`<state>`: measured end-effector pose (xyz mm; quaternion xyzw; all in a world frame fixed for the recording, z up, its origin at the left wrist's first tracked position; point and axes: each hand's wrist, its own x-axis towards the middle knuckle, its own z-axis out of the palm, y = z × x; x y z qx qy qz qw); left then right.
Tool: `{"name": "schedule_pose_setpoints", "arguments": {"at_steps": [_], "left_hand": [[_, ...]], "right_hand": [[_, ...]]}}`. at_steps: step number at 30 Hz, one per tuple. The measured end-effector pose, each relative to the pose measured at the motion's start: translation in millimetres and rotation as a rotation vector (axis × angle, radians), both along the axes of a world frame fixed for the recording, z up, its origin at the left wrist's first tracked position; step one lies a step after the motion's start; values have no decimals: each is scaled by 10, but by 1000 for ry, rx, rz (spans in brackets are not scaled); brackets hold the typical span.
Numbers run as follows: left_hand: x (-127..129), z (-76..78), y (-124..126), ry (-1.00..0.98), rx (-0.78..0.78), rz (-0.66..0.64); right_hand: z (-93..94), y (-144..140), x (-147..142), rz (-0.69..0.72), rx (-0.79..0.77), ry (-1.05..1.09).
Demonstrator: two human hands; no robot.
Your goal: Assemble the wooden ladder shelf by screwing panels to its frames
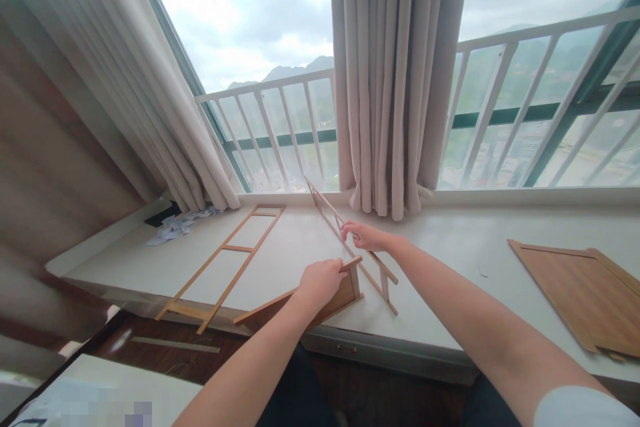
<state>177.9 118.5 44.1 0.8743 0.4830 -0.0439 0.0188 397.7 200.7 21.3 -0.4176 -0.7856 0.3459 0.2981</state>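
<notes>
While the left hand grips: from my end I see the left hand [321, 281] closed on the upper rail of a framed wooden panel [346, 292], tilted over the front edge of the ledge; the forearm hides part of it from me.
Right hand: I see the right hand [369, 237] with fingers curled around the narrow wooden frame [385, 285], which stands slanted on the ledge, its near end just beside the panel.
White ledge: the ledge [450, 233] carries all this wood.
Flat frame: to the left I have a ladder-like frame [237, 249] lying flat, its near end jutting past the front edge.
Flat panel: well apart on the right lies a second panel [575, 293], beyond the right forearm.
Middle curtain: the middle curtain [385, 80] hangs just behind the right hand, and the held frame's far end rises near its left side.
Window: a white railing [545, 31] crosses the glass behind.
Left corner: crumpled papers [177, 227] lie beside a dark object [161, 215], near the left curtain [125, 67].
Below: I make out a thin strip [175, 344] on the dark floor, near a white tabletop [135, 373].
</notes>
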Motion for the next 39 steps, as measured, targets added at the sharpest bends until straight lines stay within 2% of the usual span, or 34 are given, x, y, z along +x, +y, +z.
{"name": "schedule_pose_setpoints", "arguments": {"at_steps": [4, 8, 11, 16, 23, 31, 35, 39], "left_hand": [[-94, 15, 262, 12, 17, 85], [-147, 3, 510, 14, 35, 155], [-122, -11, 629, 5, 34, 155], [-68, -22, 759, -14, 20, 136], [-146, -42, 848, -30, 41, 174], [-185, -48, 869, -45, 50, 186], [-157, -24, 882, -45, 47, 175], [-133, 7, 778, -38, 36, 99]], "right_hand": [[-82, -49, -26, -168, -72, 63], [-216, -74, -8, -355, -258, 119], [-262, -136, -8, -413, -387, 188], [-288, -321, -120, -422, -523, 336], [-364, -588, -326, -409, -667, 485], [-288, -980, -129, -337, -775, 573], [-272, -1007, -93, -326, -777, 716], [-302, -924, -200, -385, -739, 789]]}}
